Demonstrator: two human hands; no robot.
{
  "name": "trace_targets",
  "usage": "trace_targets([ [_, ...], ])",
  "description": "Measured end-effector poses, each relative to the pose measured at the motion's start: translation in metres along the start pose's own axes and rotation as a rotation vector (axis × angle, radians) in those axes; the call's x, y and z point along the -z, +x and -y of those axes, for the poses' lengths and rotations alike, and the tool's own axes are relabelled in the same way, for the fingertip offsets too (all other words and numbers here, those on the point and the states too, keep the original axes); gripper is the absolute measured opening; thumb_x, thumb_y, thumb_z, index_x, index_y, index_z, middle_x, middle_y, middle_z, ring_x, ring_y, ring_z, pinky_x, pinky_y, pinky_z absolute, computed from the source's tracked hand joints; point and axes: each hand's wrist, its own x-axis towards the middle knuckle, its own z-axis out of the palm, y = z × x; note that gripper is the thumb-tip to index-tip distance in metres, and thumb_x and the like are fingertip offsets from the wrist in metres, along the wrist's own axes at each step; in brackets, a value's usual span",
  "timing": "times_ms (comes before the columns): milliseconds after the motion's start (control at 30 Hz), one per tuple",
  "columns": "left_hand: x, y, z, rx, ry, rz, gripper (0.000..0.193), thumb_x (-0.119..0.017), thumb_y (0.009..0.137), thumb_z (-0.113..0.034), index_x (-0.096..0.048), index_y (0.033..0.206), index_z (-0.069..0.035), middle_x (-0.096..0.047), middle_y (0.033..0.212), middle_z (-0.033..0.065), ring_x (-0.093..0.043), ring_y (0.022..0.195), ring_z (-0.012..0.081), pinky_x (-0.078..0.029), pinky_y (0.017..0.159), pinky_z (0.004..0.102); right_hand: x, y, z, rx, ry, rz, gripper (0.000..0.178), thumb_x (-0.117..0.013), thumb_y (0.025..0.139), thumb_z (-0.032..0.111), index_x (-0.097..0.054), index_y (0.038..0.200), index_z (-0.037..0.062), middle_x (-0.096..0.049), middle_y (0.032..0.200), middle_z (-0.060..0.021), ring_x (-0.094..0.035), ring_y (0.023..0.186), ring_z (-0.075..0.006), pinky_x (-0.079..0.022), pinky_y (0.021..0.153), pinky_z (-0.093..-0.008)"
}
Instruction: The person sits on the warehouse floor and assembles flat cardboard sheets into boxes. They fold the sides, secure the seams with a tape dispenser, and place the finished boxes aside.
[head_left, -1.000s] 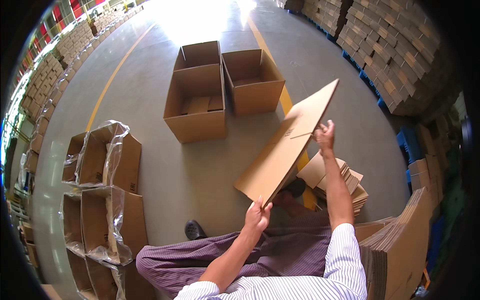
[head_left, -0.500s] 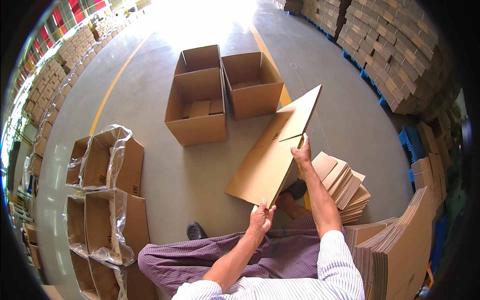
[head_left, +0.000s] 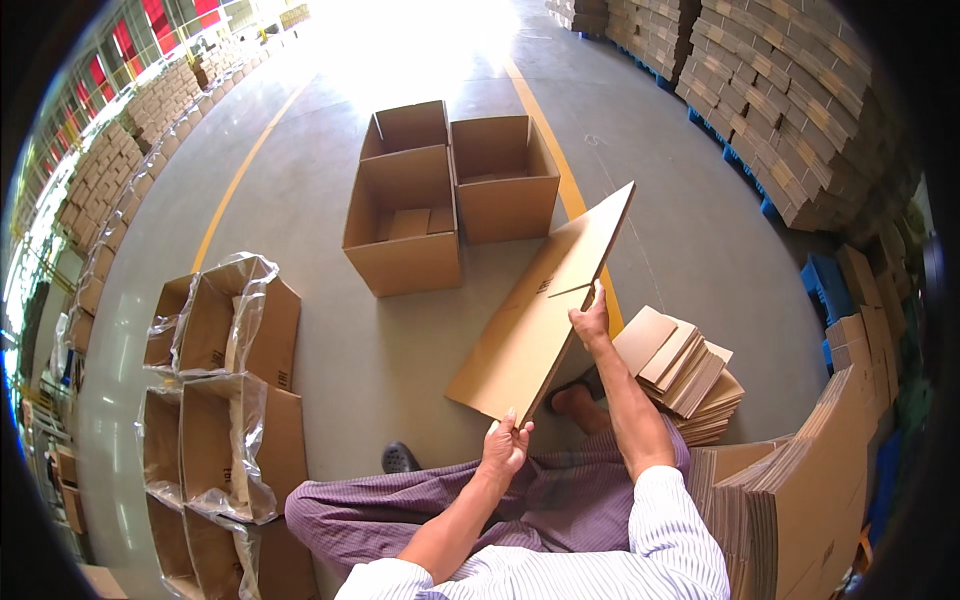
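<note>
A folded-flat cardboard box (head_left: 530,305), long and slotted along one edge, slants between my two hands over the floor. My left hand (head_left: 508,442) pinches its near corner, thumb on top. Farther up, beside the slot, my right hand (head_left: 592,318) grips the right-hand edge with the thumb on the upper face. Beyond the flat box stand opened boxes: a brown box (head_left: 405,262) with a divider and loose flaps inside, and another box (head_left: 508,208) to its right.
Boxes lined with clear plastic (head_left: 272,440) stand in rows at left. Small cardboard sheets (head_left: 690,375) are piled by my right forearm, with a stack of large flat boxes (head_left: 800,490) nearer. Loaded pallets (head_left: 770,110) line the right side. A yellow line (head_left: 240,180) crosses the floor.
The flat box has tipped a little and shifted slightly left and down, with both hands still on it. The view has shifted slightly.
</note>
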Motion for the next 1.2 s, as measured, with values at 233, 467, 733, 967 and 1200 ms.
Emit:
trace_targets([
  [233,0.050,-0.053,-0.044,-0.061,0.315,-0.118,0.013,-0.063,0.092,-0.013,-0.054,0.100,-0.010,-0.063,0.089,0.0049,-0.062,0.063,0.0169,-0.052,0.046,0.0252,-0.001,-0.091,-0.014,-0.142,0.225,-0.108,0.085,-0.064,0.068,-0.001,-0.028,0.146,0.0034,-0.054,0.121,-0.0137,-0.056,0.105,-0.0236,-0.047,0.092,-0.0321],
  [467,0.080,-0.128,-0.160,-0.177,0.538,-0.294,0.008,-0.059,0.088,-0.013,-0.052,0.092,-0.011,-0.057,0.075,0.0067,-0.053,0.049,0.0134,-0.037,0.033,0.0200,-0.005,-0.217,0.051,-0.292,0.402,0.081,0.079,-0.068,0.077,0.004,-0.026,0.144,0.0017,-0.051,0.120,-0.0155,-0.055,0.101,-0.0215,-0.049,0.083,-0.0324],
  [733,0.105,-0.199,-0.224,-0.320,0.752,-0.179,0.023,-0.063,0.086,-0.013,-0.058,0.107,-0.004,-0.058,0.069,-0.0006,-0.047,0.042,0.0063,-0.033,0.033,0.0174,0.010,-0.271,0.075,-0.743,0.665,0.189,0.070,-0.072,0.088,0.020,-0.022,0.135,0.0054,-0.056,0.112,-0.0156,-0.063,0.086,-0.0228,-0.056,0.070,-0.0379],
  [967,0.129,-0.201,-0.196,-0.453,1.034,-0.222,0.064,-0.068,0.088,-0.018,-0.040,0.142,0.005,-0.060,0.077,0.0006,-0.055,0.055,0.0068,-0.040,0.044,0.0171,-0.008,-0.263,0.006,-0.950,0.668,0.136,0.043,-0.077,0.079,0.016,-0.042,0.102,0.0079,-0.060,0.096,-0.0067,-0.061,0.082,-0.0184,-0.057,0.057,-0.0312],
  [1200,0.116,-0.218,-0.196,-0.702,1.786,-0.482,0.051,-0.078,0.080,-0.033,-0.066,0.121,-0.005,-0.038,0.145,0.0302,-0.052,0.123,0.0407,-0.043,0.103,0.0397,-0.007,-0.270,0.078,-0.779,0.680,0.141,0.027,-0.073,0.078,0.010,-0.048,0.089,0.0066,-0.063,0.079,-0.0059,-0.065,0.062,-0.0161,-0.054,0.046,-0.0232],
])
